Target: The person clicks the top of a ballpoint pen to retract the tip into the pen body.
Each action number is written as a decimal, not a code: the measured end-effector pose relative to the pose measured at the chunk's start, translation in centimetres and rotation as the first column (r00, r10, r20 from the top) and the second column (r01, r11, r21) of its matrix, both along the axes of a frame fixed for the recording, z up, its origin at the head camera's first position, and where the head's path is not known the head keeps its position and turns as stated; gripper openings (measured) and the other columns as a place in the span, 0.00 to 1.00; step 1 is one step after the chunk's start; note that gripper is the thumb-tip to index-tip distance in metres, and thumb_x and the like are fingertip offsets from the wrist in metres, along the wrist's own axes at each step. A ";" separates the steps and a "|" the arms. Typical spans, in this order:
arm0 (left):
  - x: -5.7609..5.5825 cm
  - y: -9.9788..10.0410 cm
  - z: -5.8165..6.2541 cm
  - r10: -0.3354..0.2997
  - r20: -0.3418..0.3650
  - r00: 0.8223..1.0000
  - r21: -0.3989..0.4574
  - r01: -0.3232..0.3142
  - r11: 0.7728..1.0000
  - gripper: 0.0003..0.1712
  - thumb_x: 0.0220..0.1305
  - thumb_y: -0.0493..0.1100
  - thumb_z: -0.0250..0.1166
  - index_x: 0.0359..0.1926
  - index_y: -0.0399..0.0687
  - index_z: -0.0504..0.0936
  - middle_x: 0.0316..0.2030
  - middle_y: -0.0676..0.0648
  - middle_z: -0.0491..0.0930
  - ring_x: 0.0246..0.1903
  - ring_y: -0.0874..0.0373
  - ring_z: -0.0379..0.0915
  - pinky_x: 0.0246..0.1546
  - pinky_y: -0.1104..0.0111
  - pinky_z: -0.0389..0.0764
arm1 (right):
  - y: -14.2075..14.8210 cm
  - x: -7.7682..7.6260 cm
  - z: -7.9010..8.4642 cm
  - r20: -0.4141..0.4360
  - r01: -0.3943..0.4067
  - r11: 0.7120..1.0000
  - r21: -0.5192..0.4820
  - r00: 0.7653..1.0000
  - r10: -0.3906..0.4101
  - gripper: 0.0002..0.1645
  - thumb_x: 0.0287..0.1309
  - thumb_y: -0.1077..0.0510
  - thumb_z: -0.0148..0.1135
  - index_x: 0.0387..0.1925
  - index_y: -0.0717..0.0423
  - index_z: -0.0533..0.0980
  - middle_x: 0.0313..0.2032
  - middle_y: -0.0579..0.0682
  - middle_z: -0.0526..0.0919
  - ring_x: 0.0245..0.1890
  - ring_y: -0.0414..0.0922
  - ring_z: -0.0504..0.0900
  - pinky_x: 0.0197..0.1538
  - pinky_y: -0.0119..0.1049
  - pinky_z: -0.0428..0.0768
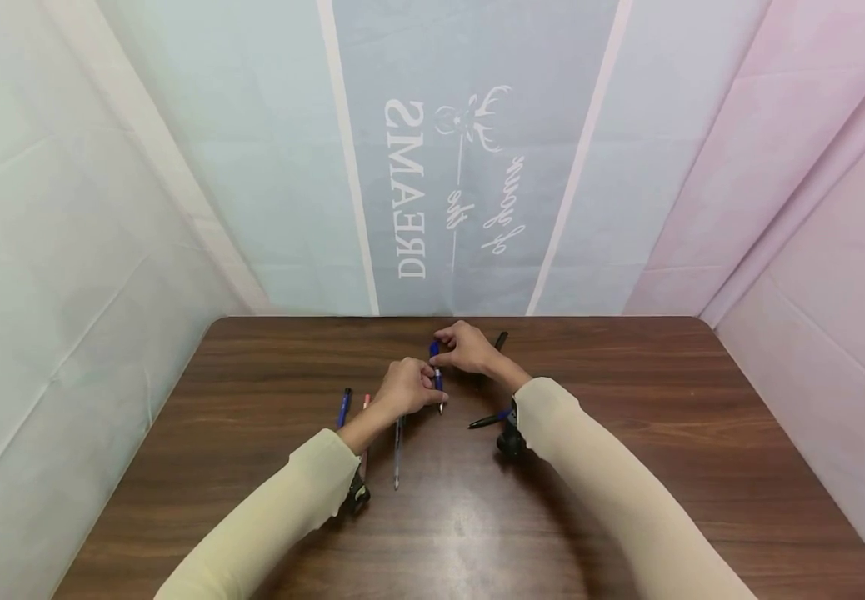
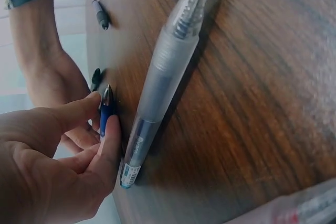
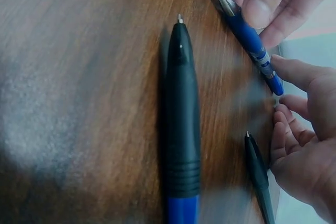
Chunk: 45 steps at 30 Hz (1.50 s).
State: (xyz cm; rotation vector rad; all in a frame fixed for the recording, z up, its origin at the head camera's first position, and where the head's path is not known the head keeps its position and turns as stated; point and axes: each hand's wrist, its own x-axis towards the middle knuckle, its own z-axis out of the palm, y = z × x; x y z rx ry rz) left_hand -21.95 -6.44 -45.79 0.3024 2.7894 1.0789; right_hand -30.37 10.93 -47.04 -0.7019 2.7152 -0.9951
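A blue ballpoint pen with a silver tip lies at the far middle of the table, its tip toward the near side. My left hand pinches it near the tip between thumb and fingers. At the pen's far end is my right hand, thumb and forefinger on either side of the barrel. In the right wrist view, the blue pen slants down from the left hand to the right hand. Beside my left hand a clear pen lies on the wood.
A blue pen and a pinkish pen lie left of the left hand. By the right wrist is a black-and-blue pen; a black pen lies behind the right hand. Fabric curtain hangs along the table's back edge.
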 end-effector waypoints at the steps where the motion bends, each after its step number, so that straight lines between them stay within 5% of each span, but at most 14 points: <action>1: 0.0 0.1 0.0 0.004 -0.003 1.000 -0.009 -0.004 1.000 0.22 0.54 0.44 0.85 0.45 0.36 0.89 0.28 0.51 0.86 0.30 0.61 0.80 0.34 0.67 0.83 | 0.0 0.0 0.0 0.005 0.001 1.000 0.000 1.000 -0.001 0.34 0.64 0.56 0.76 0.66 0.68 0.77 0.56 0.63 0.83 0.56 0.57 0.83 0.61 0.49 0.83; 20: -0.4 0.7 0.1 0.056 0.066 0.996 -0.037 -0.053 0.998 0.26 0.54 0.42 0.85 0.50 0.35 0.87 0.34 0.48 0.89 0.38 0.55 0.86 0.46 0.60 0.87 | -0.3 0.1 -0.2 0.083 0.077 0.996 -0.052 0.994 -0.072 0.28 0.63 0.59 0.76 0.62 0.63 0.81 0.49 0.57 0.86 0.50 0.52 0.84 0.55 0.44 0.83; 33: -0.2 0.5 0.1 0.053 0.063 0.997 0.008 -0.054 0.999 0.25 0.52 0.40 0.85 0.48 0.34 0.87 0.32 0.47 0.88 0.34 0.58 0.83 0.42 0.63 0.87 | -0.9 0.6 0.2 0.180 0.204 0.960 -0.192 0.969 -0.170 0.26 0.60 0.61 0.77 0.59 0.62 0.82 0.45 0.56 0.88 0.46 0.50 0.86 0.49 0.38 0.84; 39: -0.1 0.5 0.2 0.053 0.081 0.995 0.034 -0.056 0.998 0.24 0.52 0.39 0.85 0.48 0.34 0.86 0.33 0.47 0.88 0.34 0.58 0.84 0.42 0.64 0.87 | -1.0 0.7 0.1 0.231 0.270 0.927 -0.260 0.950 -0.212 0.23 0.60 0.64 0.77 0.57 0.62 0.83 0.41 0.54 0.88 0.41 0.47 0.85 0.41 0.32 0.81; 45: -0.2 0.5 0.0 0.051 0.082 0.995 0.049 -0.056 0.997 0.23 0.51 0.38 0.85 0.47 0.34 0.87 0.33 0.47 0.89 0.34 0.58 0.85 0.41 0.65 0.87 | -1.2 1.0 -0.1 0.388 0.342 0.843 -0.415 0.905 -0.176 0.26 0.61 0.72 0.73 0.60 0.69 0.79 0.38 0.54 0.83 0.38 0.46 0.89 0.42 0.35 0.90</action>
